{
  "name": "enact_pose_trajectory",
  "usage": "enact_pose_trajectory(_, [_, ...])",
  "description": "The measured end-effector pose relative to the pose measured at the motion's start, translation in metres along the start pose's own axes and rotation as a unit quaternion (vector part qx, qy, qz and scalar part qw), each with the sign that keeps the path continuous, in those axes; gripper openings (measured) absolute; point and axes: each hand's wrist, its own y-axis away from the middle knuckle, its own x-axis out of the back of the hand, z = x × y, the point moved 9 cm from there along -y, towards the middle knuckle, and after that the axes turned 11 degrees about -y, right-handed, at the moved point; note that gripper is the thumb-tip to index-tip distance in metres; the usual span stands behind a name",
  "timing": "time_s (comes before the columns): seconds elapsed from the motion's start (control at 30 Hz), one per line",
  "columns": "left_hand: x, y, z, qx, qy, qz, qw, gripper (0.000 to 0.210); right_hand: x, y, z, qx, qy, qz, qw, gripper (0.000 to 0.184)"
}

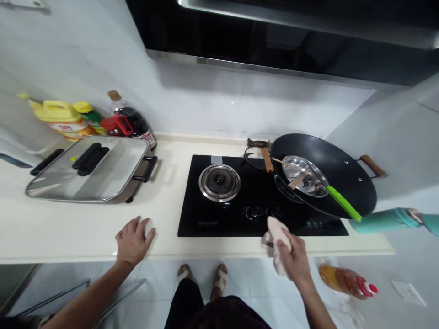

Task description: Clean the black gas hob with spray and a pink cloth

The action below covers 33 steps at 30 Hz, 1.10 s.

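My right hand (295,258) grips a pale pinkish cloth (279,235), held over the front edge of the black gas stove (254,201), just below its control knobs (254,213). Part of the cloth hangs past the counter edge. My left hand (134,240) rests with fingers spread on the cream countertop (168,183), left of the stove and holding nothing. On the stove's left side is a bare round burner (220,182). A black wok (338,169) with wooden handles sits tilted over the right side. Inside it lie a metal bowl (302,160), chopsticks (297,180) and a green-handled utensil (343,203).
An electric pan with a glass lid (120,183) stands on the left counter. Behind it are a yellow detergent jug (60,112) and a dark sauce bottle (135,121). A range hood (274,50) hangs above. An oil bottle (343,279) stands below the counter at right.
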Motion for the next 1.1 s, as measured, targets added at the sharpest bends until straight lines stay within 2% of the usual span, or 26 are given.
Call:
enact_pose_trajectory(0.03, [-0.001,0.001,-0.001,0.0,0.001,0.005,1.0,0.054,0.008,-0.006,0.011,-0.012,0.043,0.008,0.999,0.062])
enact_pose_trajectory(0.1, [-0.003,0.002,-0.002,0.001,0.004,0.015,1.0,0.053,0.007,-0.014,0.025,-0.033,0.136,0.006,0.99,0.068])
enact_pose_trajectory(0.17, [-0.004,0.002,-0.002,0.001,0.007,0.019,1.0,0.051,-0.007,-0.014,0.025,-0.035,0.208,0.006,0.978,0.072])
enact_pose_trajectory(0.23, [-0.005,0.003,-0.002,-0.002,0.01,0.02,1.0,0.051,-0.028,-0.006,0.009,-0.013,0.241,0.017,0.97,0.073])
enact_pose_trajectory(0.33, [-0.006,0.004,0.0,-0.012,0.013,0.021,1.0,0.051,-0.079,0.018,-0.032,0.044,0.253,-0.008,0.966,0.066])
enact_pose_trajectory(0.6, [-0.009,0.007,0.004,-0.034,0.038,0.014,0.999,0.05,-0.263,0.106,-0.151,0.108,0.26,-0.216,0.935,0.059])
enact_pose_trajectory(0.67, [-0.008,0.008,0.003,-0.036,0.041,0.022,0.998,0.048,-0.296,0.128,-0.176,0.135,0.232,-0.255,0.929,0.059])
enact_pose_trajectory(0.77, [-0.008,0.01,0.0,-0.038,0.053,0.032,0.997,0.046,-0.329,0.151,-0.2,0.164,0.147,-0.285,0.933,0.058])
enact_pose_trajectory(0.87, [-0.008,0.012,-0.002,-0.045,0.067,0.038,0.996,0.044,-0.34,0.153,-0.212,0.152,-0.032,-0.285,0.946,0.052])
enact_pose_trajectory(0.93, [-0.009,0.012,-0.005,-0.045,0.073,0.043,0.995,0.042,-0.334,0.139,-0.207,0.089,-0.164,-0.278,0.942,0.048])
enact_pose_trajectory(1.03, [-0.011,0.012,-0.007,-0.042,0.075,0.052,0.995,0.039,-0.302,0.101,-0.183,-0.022,-0.261,-0.266,0.928,0.05])
enact_pose_trajectory(1.1, [-0.012,0.011,-0.006,-0.043,0.072,0.054,0.995,0.038,-0.264,0.066,-0.163,-0.035,-0.254,-0.253,0.933,0.054])
